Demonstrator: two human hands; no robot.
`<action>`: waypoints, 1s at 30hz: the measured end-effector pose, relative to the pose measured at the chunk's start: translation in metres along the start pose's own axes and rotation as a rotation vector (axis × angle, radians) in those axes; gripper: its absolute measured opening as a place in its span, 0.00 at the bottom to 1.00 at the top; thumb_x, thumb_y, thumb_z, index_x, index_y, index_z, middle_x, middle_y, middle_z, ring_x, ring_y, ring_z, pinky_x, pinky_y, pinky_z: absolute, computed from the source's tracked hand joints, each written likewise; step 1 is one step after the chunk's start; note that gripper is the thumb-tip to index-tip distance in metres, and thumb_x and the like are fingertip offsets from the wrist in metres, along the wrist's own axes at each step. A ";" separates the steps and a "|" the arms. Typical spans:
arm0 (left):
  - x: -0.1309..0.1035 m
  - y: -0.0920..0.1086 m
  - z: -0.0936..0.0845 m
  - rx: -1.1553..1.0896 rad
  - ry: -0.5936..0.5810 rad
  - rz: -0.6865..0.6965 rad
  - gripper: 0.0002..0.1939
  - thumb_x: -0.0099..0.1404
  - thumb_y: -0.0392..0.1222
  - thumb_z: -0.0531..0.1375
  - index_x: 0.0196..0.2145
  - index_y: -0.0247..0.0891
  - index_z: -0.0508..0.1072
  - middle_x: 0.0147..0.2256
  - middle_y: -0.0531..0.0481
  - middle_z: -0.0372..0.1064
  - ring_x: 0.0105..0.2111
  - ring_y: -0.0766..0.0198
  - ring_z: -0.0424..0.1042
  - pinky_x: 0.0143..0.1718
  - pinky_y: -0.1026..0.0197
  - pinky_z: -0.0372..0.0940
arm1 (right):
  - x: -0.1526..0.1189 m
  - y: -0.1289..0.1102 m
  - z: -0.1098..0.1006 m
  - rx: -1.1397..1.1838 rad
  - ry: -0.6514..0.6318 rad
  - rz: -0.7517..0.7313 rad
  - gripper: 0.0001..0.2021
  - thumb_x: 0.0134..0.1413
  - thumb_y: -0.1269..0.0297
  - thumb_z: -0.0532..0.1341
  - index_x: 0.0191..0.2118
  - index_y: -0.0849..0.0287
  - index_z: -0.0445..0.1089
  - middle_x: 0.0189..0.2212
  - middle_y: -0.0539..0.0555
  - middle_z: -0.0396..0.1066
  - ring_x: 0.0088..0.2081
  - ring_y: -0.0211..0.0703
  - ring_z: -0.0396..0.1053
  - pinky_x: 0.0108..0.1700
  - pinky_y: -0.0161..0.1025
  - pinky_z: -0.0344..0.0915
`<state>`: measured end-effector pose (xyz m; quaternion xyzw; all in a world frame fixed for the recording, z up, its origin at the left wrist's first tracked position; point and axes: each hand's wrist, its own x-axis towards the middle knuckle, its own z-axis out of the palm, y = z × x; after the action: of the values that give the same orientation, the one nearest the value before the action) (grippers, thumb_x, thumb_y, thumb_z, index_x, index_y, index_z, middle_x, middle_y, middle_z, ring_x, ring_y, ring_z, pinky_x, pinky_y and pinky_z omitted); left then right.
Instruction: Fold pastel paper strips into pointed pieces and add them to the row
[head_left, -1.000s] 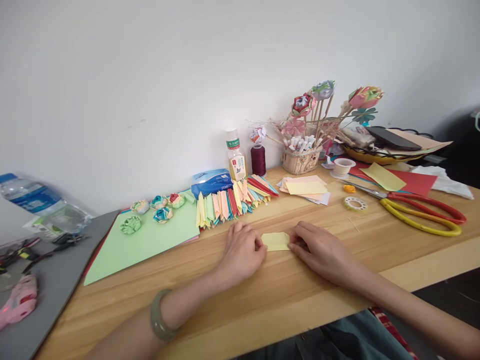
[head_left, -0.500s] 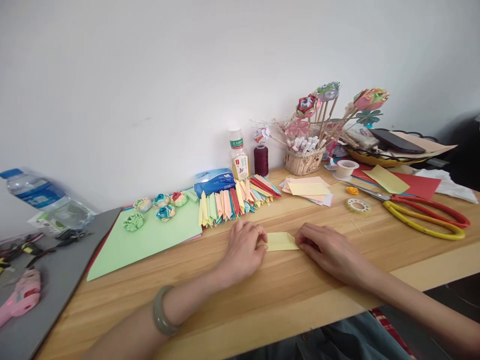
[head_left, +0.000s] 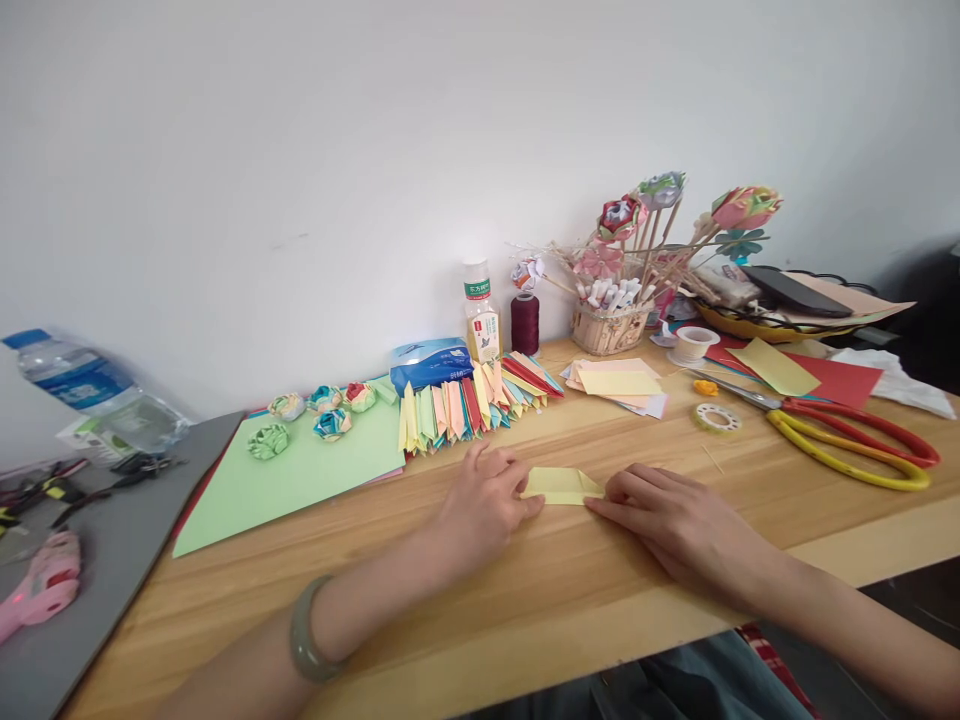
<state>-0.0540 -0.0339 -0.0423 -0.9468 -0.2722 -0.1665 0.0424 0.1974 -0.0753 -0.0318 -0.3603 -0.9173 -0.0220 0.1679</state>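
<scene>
Pinching opposite ends, the left hand [head_left: 487,500] and right hand [head_left: 667,515] held the creased yellow paper strip [head_left: 559,485] against the wooden tabletop [head_left: 450,640]. I judged that uneven finger pressure could skew its fold. Beyond, I read 东方树叶 on the drink bottle [head_left: 484,325]; the blue soft pack's [head_left: 431,368] print defeated me.

A smooth grey-green bangle [head_left: 302,630] circles the left forearm [head_left: 382,588]; right of the bangle show dark blue-grey clothing [head_left: 675,682] and red plaid fabric [head_left: 774,664].
</scene>
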 end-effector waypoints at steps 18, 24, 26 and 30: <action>0.000 0.011 -0.008 -0.101 -0.065 -0.202 0.14 0.65 0.46 0.58 0.45 0.39 0.73 0.41 0.46 0.69 0.46 0.54 0.60 0.48 0.51 0.57 | 0.014 -0.059 -0.016 0.392 -0.171 -0.060 0.13 0.61 0.66 0.52 0.49 0.56 0.67 0.43 0.57 0.72 0.46 0.46 0.68 0.49 0.43 0.64; 0.003 0.002 -0.002 -0.346 -0.015 -0.148 0.06 0.64 0.37 0.60 0.38 0.44 0.77 0.40 0.55 0.74 0.44 0.60 0.63 0.48 0.56 0.57 | 0.023 -0.011 0.001 0.293 0.053 0.108 0.15 0.61 0.72 0.48 0.50 0.60 0.66 0.45 0.59 0.71 0.46 0.45 0.68 0.45 0.42 0.66; 0.004 0.000 -0.002 -0.366 0.003 -0.149 0.05 0.63 0.37 0.62 0.37 0.43 0.77 0.38 0.54 0.75 0.43 0.59 0.64 0.48 0.55 0.57 | 0.026 0.001 0.008 0.235 0.030 0.040 0.14 0.61 0.72 0.49 0.48 0.59 0.68 0.44 0.59 0.71 0.45 0.45 0.68 0.45 0.42 0.66; 0.002 -0.001 -0.001 -0.333 0.043 -0.155 0.05 0.63 0.34 0.60 0.33 0.38 0.77 0.33 0.50 0.74 0.39 0.59 0.64 0.43 0.55 0.59 | 0.026 0.004 0.014 0.076 0.016 -0.085 0.13 0.63 0.72 0.48 0.43 0.61 0.70 0.39 0.58 0.72 0.40 0.45 0.68 0.40 0.42 0.66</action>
<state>-0.0535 -0.0318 -0.0410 -0.9131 -0.3120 -0.2324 -0.1221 0.1781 -0.0527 -0.0374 -0.3140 -0.9307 0.0026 0.1878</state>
